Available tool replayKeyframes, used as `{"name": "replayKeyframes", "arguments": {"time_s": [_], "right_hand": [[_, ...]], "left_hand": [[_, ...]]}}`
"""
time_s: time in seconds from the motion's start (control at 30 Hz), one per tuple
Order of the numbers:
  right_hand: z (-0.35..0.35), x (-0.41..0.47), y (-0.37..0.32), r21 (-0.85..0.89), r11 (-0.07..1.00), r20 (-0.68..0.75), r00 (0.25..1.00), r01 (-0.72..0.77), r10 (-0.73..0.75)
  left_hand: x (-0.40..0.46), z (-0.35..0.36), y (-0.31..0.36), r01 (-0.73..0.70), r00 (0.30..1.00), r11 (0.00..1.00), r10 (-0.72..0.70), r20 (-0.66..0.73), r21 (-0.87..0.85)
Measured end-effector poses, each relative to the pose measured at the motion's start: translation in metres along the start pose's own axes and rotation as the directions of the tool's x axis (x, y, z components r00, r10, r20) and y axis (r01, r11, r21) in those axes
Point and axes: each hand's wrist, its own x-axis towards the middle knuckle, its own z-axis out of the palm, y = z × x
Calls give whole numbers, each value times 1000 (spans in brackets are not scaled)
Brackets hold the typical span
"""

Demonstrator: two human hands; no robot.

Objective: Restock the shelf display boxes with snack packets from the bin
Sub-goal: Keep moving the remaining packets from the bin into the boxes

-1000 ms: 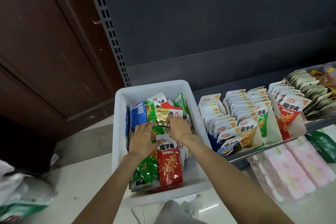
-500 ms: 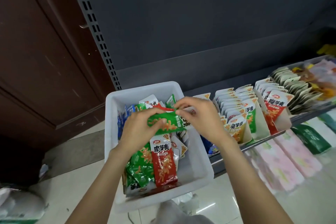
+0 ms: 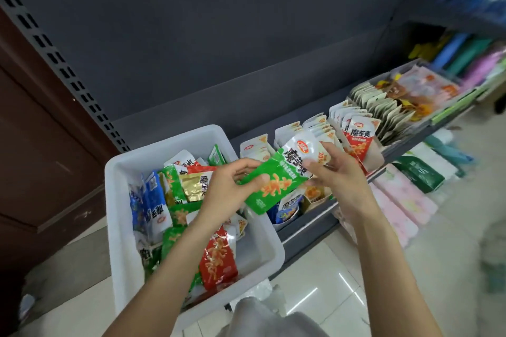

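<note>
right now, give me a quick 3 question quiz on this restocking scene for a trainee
1. True or false: both hands hold the green packet.
2. Multiple choice: the white bin sits where? A) on the shelf's right end B) left of the display boxes C) behind the person
3. Fill in: the packet standing at the front of the box beyond the right hand is white on top and ___ below.

Key:
1. True: the left hand grips its lower end, the right hand its white top.
2. B
3. Red: the red packet.
</note>
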Motion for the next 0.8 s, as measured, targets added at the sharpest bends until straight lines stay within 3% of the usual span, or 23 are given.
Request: {"name": "replayKeyframes", "arguments": {"time_s": [0.1,0.2,0.27,0.37,0.53,0.7,0.8], "right_hand": [[-29,-7,-6,-19,988,-152,976,153,-154],[-63,-11,-13,-249,927,-226,913,282,-339],[-81,-4,-12,-426,859,-234,882,284,-408],[-100,19,-2,-556,793,-225,874,248,-431],[-119,62,15,-731,615,-50,876,295,-480],[-123,97,40,-804,471,217,916,363,-337],[-118,110,59,-829,448,265,940,335,-214]], "left_hand": [[9,36,20,-144,989,983,138,62,115],[24,75,36,-263,962,939,238,130,222],[40,98,39,-315,946,909,278,167,271],[67,121,35,-327,941,879,270,202,347],[103,135,25,-310,944,843,219,246,440],[123,132,25,-249,968,832,197,154,496],[129,128,21,-241,970,810,185,157,535]]}}
